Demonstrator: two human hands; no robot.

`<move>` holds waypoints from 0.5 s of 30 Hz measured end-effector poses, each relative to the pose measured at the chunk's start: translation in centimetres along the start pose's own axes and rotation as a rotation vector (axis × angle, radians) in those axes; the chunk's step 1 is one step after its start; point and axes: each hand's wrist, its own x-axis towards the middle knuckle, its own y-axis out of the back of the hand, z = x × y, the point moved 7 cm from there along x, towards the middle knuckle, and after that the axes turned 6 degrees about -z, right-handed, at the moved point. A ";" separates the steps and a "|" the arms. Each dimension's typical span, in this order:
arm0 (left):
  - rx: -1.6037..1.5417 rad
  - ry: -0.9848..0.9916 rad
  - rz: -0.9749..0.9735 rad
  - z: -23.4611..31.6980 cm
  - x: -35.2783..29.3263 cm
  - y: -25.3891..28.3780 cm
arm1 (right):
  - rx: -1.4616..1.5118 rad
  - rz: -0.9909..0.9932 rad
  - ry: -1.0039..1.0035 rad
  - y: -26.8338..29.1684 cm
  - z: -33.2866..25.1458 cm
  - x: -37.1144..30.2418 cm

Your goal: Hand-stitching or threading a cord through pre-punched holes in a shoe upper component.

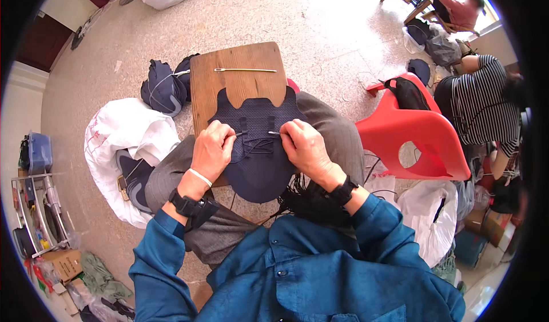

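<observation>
A dark navy shoe upper (260, 180) lies flat, its far end on a wooden stool (234, 56) and its near end over my lap. A thin dark shoelace (260, 145) crosses its middle in several rows. My left hand (214, 150) pinches one end of the lace by its pale tip, just left of the lacing. On the other side my right hand (309, 152) pinches the other tip (274, 132) between thumb and fingers. A long metal needle (246, 70) with an eye at its left end rests on the stool beyond the upper.
Bundled dark uppers (164, 88) lie left of the stool. A white sack (128, 130) with a dark shoe piece is beside my left leg. To my right stands a red plastic chair (409, 133); a person in a striped top (477, 102) is behind it. Shelving (43, 208) stands far left.
</observation>
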 end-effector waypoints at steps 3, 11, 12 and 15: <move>-0.075 0.026 0.052 0.1 -0.4 0.2 | -0.009 -0.036 0.011 0.1 -0.4 0.4; 0.104 0.000 -0.132 -0.2 0.9 0.0 | 0.061 -0.101 -0.019 0.0 0.3 0.8; 0.216 -0.059 -0.136 0.3 1.0 -0.1 | 0.015 -0.090 0.012 -0.1 0.1 0.8; 0.288 -0.130 -0.075 1.3 1.0 0.0 | 0.062 -0.121 0.041 0.0 0.6 0.9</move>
